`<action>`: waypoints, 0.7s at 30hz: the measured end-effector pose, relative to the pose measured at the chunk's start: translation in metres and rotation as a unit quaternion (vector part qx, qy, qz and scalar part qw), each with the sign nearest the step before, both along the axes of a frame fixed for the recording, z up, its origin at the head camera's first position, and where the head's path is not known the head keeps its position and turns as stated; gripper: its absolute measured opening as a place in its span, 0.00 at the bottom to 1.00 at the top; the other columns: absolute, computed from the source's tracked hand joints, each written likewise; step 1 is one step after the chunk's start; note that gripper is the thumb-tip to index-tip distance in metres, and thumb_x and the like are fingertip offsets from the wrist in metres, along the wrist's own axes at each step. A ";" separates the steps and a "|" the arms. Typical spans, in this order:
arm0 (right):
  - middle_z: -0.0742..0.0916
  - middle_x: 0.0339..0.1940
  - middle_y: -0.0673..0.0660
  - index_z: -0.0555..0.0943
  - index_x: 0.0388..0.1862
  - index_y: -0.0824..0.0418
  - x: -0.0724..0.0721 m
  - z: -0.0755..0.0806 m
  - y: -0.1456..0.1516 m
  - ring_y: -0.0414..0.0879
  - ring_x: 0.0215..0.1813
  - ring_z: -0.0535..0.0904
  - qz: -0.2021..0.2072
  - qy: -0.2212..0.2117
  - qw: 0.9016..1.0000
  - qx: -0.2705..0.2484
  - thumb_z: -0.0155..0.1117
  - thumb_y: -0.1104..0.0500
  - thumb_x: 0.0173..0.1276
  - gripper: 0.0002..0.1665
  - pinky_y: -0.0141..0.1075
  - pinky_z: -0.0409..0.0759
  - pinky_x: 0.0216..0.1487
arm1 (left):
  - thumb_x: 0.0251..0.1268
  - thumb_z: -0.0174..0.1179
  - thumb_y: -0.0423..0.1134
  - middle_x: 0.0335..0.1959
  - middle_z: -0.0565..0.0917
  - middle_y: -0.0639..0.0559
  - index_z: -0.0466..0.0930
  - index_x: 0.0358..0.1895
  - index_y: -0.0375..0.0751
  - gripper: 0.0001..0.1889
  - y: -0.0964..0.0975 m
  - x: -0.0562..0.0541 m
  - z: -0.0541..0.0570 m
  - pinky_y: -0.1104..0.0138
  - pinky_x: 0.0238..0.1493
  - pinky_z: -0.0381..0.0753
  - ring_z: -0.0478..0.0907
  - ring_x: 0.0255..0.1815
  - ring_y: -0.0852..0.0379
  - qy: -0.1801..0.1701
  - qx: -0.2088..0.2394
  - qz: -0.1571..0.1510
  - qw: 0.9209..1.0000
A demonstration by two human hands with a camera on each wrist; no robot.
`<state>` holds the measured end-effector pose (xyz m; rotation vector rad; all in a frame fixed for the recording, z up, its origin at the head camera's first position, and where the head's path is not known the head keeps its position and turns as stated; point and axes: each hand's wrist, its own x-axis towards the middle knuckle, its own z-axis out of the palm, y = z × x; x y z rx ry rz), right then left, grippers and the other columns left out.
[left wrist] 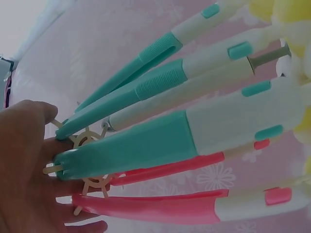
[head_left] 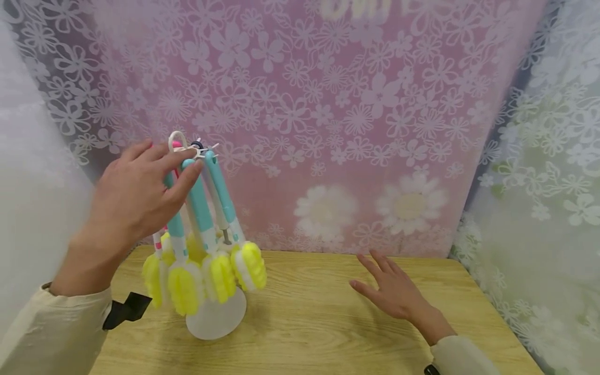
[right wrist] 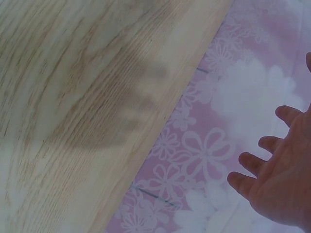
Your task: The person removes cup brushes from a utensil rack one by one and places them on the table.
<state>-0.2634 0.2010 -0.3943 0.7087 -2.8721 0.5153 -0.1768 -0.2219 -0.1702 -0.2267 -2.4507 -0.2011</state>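
Note:
A stand with a spoked white top [left wrist: 88,141] and a round white base [head_left: 216,317] carries several hanging sponge brushes. Some have teal handles [head_left: 200,203], others pink handles [left wrist: 150,206]; their yellow-and-white sponge heads [head_left: 220,276] hang above the base. My left hand [head_left: 136,192] is at the stand's top, fingers spread among the spokes and the upper handle ends. In the left wrist view, the fingers of that hand [left wrist: 29,160] pass partly behind the spokes. My right hand [head_left: 394,289] holds nothing, hovering over the right part of the table with fingers apart.
The wood-grain table [head_left: 309,312] ends at the back against a pink flowered curtain [head_left: 328,130]. Pale flowered sheeting [head_left: 553,208] borders the right side, and a whitish sheet [head_left: 42,156] the left.

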 end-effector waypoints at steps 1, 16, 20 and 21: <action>0.56 0.76 0.63 0.58 0.76 0.52 0.000 0.000 -0.003 0.70 0.71 0.54 0.001 0.000 1.000 -0.002 0.45 0.32 0.69 0.43 0.68 0.57 0.61 | 0.72 0.41 0.58 0.62 0.73 0.38 0.75 0.63 0.46 0.28 0.001 0.000 -0.001 0.41 0.65 0.55 0.58 0.68 0.33 0.002 0.008 -0.002 1.000; 0.57 0.76 0.58 0.55 0.76 0.48 -0.011 0.037 -0.054 0.62 0.73 0.55 0.029 0.022 0.996 -0.087 0.46 0.33 0.70 0.41 0.66 0.59 0.62 | 0.69 0.49 0.52 0.56 0.79 0.39 0.82 0.55 0.44 0.22 0.007 -0.008 -0.009 0.44 0.64 0.62 0.66 0.66 0.40 0.113 0.055 -0.014 0.992; 0.58 0.76 0.54 0.56 0.76 0.46 -0.007 0.057 -0.075 0.57 0.74 0.55 0.049 0.007 0.990 -0.134 0.45 0.34 0.71 0.39 0.63 0.60 0.63 | 0.69 0.49 0.51 0.55 0.80 0.39 0.83 0.53 0.43 0.21 0.007 -0.008 -0.012 0.43 0.62 0.64 0.67 0.65 0.39 0.123 0.055 -0.015 0.991; 0.59 0.76 0.53 0.56 0.76 0.45 -0.006 0.063 -0.081 0.56 0.74 0.55 0.058 -0.001 0.987 -0.151 0.45 0.34 0.71 0.39 0.62 0.60 0.64 | 0.69 0.49 0.51 0.54 0.80 0.39 0.83 0.53 0.43 0.21 0.007 -0.008 -0.013 0.43 0.61 0.65 0.67 0.64 0.39 0.129 0.054 -0.017 0.990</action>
